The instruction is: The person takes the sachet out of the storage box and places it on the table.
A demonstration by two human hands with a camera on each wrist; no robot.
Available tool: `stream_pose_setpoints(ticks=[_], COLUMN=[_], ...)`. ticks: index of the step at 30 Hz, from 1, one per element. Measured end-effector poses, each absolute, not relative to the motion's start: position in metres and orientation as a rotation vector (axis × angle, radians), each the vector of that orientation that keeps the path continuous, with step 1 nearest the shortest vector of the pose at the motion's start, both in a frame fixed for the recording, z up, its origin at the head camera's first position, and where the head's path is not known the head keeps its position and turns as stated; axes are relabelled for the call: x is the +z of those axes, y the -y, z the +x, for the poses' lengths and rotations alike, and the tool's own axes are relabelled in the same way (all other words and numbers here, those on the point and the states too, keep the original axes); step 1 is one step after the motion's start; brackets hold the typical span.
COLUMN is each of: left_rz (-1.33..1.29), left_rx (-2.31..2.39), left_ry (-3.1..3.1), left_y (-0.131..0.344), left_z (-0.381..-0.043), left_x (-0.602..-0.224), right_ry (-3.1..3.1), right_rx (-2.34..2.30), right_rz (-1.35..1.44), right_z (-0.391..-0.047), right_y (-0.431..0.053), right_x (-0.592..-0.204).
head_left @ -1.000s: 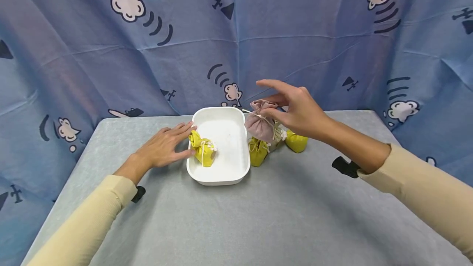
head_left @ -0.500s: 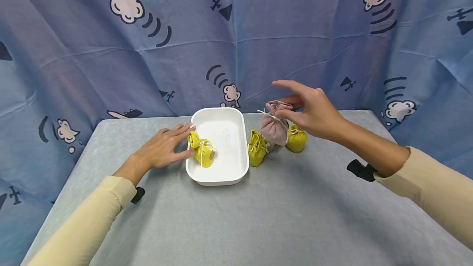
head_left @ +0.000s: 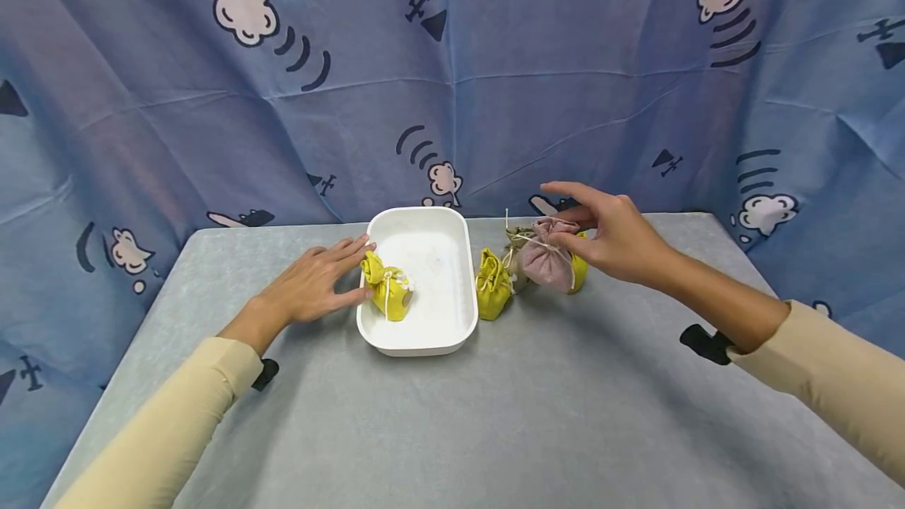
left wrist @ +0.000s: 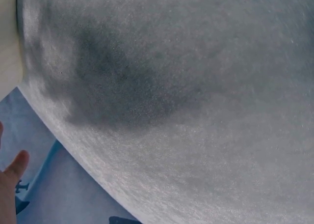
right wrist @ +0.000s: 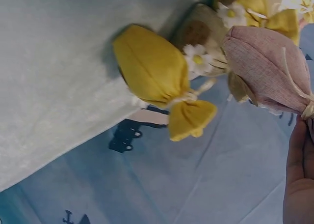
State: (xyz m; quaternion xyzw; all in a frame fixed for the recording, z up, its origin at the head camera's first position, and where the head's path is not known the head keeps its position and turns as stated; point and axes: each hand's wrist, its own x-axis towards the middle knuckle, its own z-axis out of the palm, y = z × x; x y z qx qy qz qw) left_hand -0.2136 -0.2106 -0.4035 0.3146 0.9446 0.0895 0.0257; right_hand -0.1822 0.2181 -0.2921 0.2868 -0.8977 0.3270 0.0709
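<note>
In the head view my right hand [head_left: 617, 236] pinches a pink drawstring pouch [head_left: 547, 261] by its gathered neck, thumb on the near side. The pouch overlaps a yellow pouch [head_left: 579, 264] and part of an olive-beige pouch [head_left: 518, 277] behind it. From the right wrist view, the pink pouch [right wrist: 267, 69] hangs beside the beige pouch [right wrist: 198, 37] with its white flower. My left hand [head_left: 311, 281] has its fingers extended along the left rim of a white tray [head_left: 463, 313]. Its thumb tip lies at a yellow drawstring pouch [head_left: 396, 301] inside the tray.
Another yellow pouch [head_left: 492, 289] stands right against the tray's right side. A grey cloth-covered table [head_left: 481, 422] bears everything, and a blue printed curtain [head_left: 551, 108] hangs along its back edge. Only tabletop [left wrist: 221, 135] and curtain show largely in the left wrist view.
My right hand has carried the pink pouch rightward from beside the tray, then lowered it toward the other pouches. My left hand and the tray have stayed in place.
</note>
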Motion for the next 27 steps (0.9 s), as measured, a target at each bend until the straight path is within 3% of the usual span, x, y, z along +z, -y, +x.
stream_pose_setpoints(ticks=[12,27], left_rz=[0.966,0.966], left_rx=[0.280,0.290], left_ry=[-2.916,-2.919], left_y=[0.211,0.211], left_z=[-0.214,-0.214], left_x=[-0.403,-0.403], right_ry=[2.757,2.763], right_rx=[0.989,0.989], right_rz=[0.811,0.808], right_z=[-0.181,-0.174], right_y=[-0.233,-0.241], right_x=[-0.320,-0.323])
